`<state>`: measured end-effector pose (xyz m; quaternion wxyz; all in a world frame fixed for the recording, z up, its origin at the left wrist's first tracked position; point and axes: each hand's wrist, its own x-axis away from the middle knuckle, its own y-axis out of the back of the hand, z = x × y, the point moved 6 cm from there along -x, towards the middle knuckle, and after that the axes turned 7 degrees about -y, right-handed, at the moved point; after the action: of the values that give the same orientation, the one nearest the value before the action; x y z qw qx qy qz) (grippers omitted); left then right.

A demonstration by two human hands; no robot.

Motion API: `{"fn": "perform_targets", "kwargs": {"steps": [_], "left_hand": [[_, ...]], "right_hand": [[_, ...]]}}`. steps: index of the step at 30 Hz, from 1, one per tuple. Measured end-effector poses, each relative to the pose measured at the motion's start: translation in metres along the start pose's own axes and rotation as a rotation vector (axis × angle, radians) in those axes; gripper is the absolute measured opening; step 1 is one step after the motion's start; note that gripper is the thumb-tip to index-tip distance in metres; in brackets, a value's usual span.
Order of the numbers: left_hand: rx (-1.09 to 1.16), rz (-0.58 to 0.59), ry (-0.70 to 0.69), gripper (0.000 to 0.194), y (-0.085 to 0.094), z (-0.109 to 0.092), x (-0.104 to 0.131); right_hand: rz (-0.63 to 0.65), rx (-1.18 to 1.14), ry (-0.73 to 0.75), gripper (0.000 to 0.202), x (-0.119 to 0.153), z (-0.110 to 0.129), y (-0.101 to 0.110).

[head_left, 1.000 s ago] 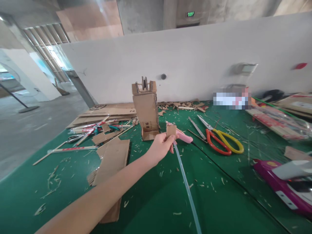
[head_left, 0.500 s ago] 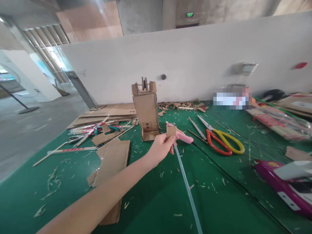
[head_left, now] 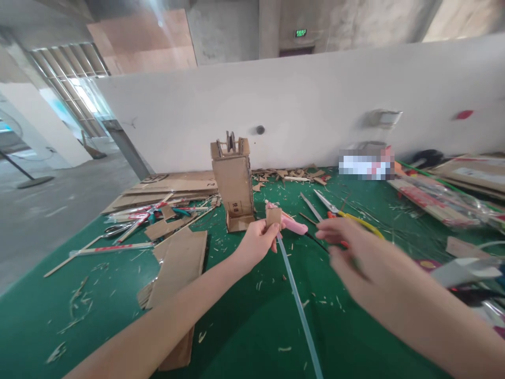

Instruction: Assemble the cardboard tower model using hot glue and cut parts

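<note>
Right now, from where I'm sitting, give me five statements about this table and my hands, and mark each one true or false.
1. Your left hand holds a small cardboard piece. True.
2. The cardboard tower lies on its side. False: the tower stands upright.
3. The gun-shaped tool is pink. True.
4. Your right hand grips the gun-shaped tool. False: your right hand, blurred, is apart from it.
5. The tabletop is white. False: the tabletop is green.

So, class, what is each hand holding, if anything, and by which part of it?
The left hand holds a small cardboard piece by its lower end, thumb in front. The right hand, blurred, holds nothing that shows.
</note>
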<state>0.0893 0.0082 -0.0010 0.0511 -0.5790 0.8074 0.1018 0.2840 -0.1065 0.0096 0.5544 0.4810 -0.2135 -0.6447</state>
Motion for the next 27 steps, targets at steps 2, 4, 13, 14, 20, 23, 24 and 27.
{"fn": "perform_targets", "kwargs": {"steps": [2, 4, 13, 14, 20, 23, 24, 27], "left_hand": [[-0.008, 0.013, 0.006, 0.026, 0.0, 0.002, 0.0], [-0.001, 0.021, -0.001, 0.029, -0.001, 0.004, 0.001], [0.193, 0.001, 0.035, 0.03, -0.001, 0.016, -0.002], [0.229, -0.006, 0.035, 0.032, -0.001, 0.015, -0.001], [0.314, 0.085, -0.008, 0.035, -0.005, -0.001, 0.004], [0.229, 0.166, -0.046, 0.036, -0.007, -0.009, 0.008], [0.195, 0.198, -0.054, 0.035, -0.009, -0.012, 0.009], [0.136, 0.317, -0.039, 0.031, -0.017, -0.017, 0.016]], "right_hand": [[0.192, 0.228, -0.041, 0.033, -0.053, 0.029, -0.013], [0.268, 0.425, -0.073, 0.035, -0.089, 0.046, -0.027], [0.132, 0.465, 0.002, 0.035, -0.119, 0.044, -0.073], [0.112, 0.454, -0.006, 0.035, -0.119, 0.042, -0.075], [-0.071, 0.42, 0.001, 0.039, -0.123, 0.038, -0.068], [-0.169, 0.39, -0.023, 0.039, -0.124, 0.035, -0.057], [-0.203, 0.377, -0.035, 0.039, -0.123, 0.033, -0.053], [-0.292, 0.328, -0.044, 0.043, -0.122, 0.027, -0.046]]}}
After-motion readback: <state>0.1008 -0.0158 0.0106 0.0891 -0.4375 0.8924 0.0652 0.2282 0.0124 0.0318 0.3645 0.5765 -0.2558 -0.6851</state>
